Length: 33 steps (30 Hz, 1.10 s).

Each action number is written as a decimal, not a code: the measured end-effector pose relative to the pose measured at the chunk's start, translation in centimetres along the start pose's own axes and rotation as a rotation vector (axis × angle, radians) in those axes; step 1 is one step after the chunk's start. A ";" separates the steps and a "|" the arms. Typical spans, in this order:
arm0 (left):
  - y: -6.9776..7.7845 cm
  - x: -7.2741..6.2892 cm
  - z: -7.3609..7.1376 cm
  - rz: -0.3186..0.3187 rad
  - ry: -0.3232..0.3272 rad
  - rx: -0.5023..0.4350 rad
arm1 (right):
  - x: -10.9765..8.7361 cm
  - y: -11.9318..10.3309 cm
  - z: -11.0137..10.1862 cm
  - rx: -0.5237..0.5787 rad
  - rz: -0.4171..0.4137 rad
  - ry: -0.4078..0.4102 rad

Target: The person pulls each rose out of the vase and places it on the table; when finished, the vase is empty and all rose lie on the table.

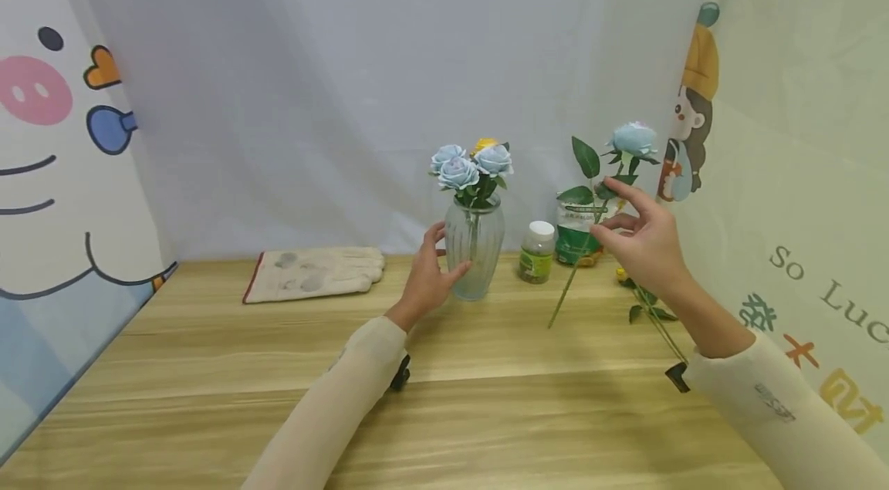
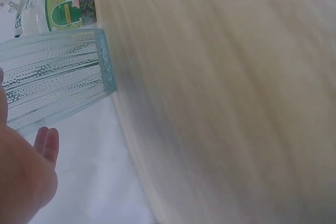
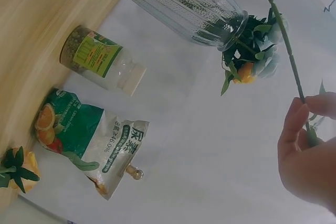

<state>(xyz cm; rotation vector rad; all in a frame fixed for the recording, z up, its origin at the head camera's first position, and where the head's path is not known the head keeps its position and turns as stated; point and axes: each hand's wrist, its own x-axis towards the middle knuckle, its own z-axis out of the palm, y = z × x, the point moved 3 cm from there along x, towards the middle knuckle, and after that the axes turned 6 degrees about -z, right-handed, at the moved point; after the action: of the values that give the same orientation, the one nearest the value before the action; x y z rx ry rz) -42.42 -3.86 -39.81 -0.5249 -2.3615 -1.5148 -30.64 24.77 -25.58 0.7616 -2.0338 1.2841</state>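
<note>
A ribbed clear glass vase (image 1: pixel 488 247) stands upright at the back of the table, holding several pale blue roses (image 1: pixel 458 172) and a yellow one (image 1: pixel 485 143). My left hand (image 1: pixel 425 279) grips its left side, thumb in front and fingers toward the back. To the right, my right hand (image 1: pixel 646 239) pinches the green stem of a single blue rose (image 1: pixel 633 139) between thumb and fingers. That rose is upright in the air, its bare stem (image 1: pixel 568 293) slanting down to the left. In the right wrist view the pinched stem (image 3: pixel 286 40) passes close by the vase's flowers.
A white-lidded jar (image 1: pixel 536 255) and a green-and-white bag (image 1: pixel 575 239) stand right of the vase. Further right, a yellow flower (image 1: pixel 621 274) lies with its long stem toward me. Light work gloves (image 1: pixel 319 274) lie flat at the left. Curtains enclose the table.
</note>
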 end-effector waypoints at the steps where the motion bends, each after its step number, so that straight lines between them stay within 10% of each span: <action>1: 0.0 0.0 0.0 -0.001 -0.001 0.002 | -0.1 0.1 -0.1 0.004 0.004 0.002; 33: 0.3 -0.3 0.2 -0.022 0.006 0.033 | -2.9 3.5 -1.9 -0.108 0.129 -0.190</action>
<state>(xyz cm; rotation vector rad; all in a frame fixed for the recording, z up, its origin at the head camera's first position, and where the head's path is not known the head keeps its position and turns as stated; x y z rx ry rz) -41.98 -3.64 -39.77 -0.4879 -2.3915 -1.4817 -30.96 28.18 -29.08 0.7366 -2.3182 1.1987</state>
